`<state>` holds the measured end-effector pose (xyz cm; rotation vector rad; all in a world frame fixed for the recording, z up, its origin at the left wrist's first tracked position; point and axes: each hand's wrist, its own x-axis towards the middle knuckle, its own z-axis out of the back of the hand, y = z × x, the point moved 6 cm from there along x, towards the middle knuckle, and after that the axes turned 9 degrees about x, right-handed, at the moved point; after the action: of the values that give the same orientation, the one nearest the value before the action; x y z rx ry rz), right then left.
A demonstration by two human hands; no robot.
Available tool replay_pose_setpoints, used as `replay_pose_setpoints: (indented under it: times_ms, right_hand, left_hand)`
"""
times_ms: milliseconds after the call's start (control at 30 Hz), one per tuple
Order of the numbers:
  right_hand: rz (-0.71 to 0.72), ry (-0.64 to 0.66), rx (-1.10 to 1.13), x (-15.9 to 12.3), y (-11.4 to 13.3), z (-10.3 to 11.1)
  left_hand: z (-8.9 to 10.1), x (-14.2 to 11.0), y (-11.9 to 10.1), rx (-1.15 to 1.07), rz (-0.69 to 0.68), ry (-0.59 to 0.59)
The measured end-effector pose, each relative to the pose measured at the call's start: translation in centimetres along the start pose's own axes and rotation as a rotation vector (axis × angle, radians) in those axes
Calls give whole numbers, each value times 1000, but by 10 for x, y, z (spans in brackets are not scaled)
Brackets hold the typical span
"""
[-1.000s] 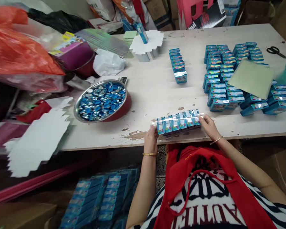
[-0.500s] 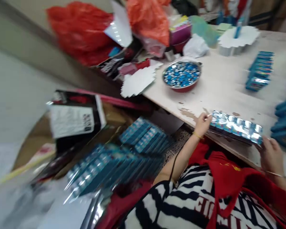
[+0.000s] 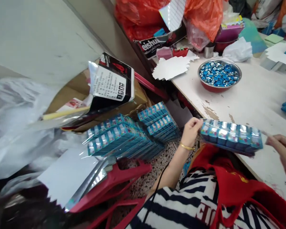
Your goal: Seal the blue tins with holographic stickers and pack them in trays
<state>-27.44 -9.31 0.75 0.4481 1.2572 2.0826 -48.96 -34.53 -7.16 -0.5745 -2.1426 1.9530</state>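
Note:
My left hand (image 3: 192, 129) grips the left end of a clear-wrapped pack of small blue boxes (image 3: 231, 136), held just above the near edge of the white table (image 3: 257, 98). My right hand (image 3: 284, 152) is just off the pack's right end, fingers loosely extended and apart, not touching it. On the floor to my left lie stacks of the same wrapped blue packs (image 3: 124, 136).
A red bowl of blue-and-silver caps (image 3: 219, 76) stands on the table near white die-cut cards (image 3: 173, 67). Orange plastic bags (image 3: 200, 16) pile behind. A cardboard box (image 3: 114, 92), red plastic stools (image 3: 119, 187) and clear plastic sheets (image 3: 16, 127) crowd the floor.
The view has swung left toward the floor stacks. The pack has lifted off the table toward the left, and my right hand has let go of its end.

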Motion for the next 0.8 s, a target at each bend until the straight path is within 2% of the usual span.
replay_pose_setpoints:
  times_ms: [100, 167, 267, 367, 467, 567, 667, 800]
  right_hand:
    - [5, 258, 29, 29, 42, -91]
    - [34, 400, 60, 45, 54, -162]
    - [108, 542, 54, 68, 55, -266]
    - [136, 622, 51, 91, 50, -360]
    - [104, 654, 9, 109, 45, -437]
    - [47, 668, -28, 122, 39, -491]
    - [19, 703, -31, 128, 29, -522]
    - [0, 745, -10, 126, 18, -532]
  left_hand:
    - [97, -12, -7, 82, -42, -286]
    - [156, -19, 2, 134, -56, -456]
    - [230, -20, 32, 197, -4, -670]
    - [288, -11, 70, 270, 129, -884]
    - [329, 5, 98, 333, 231, -1037]
    - [355, 21, 117, 388, 253, -1124]
    - [371, 30, 130, 462, 268, -1189]
    - [373, 28, 136, 537, 265, -1237]
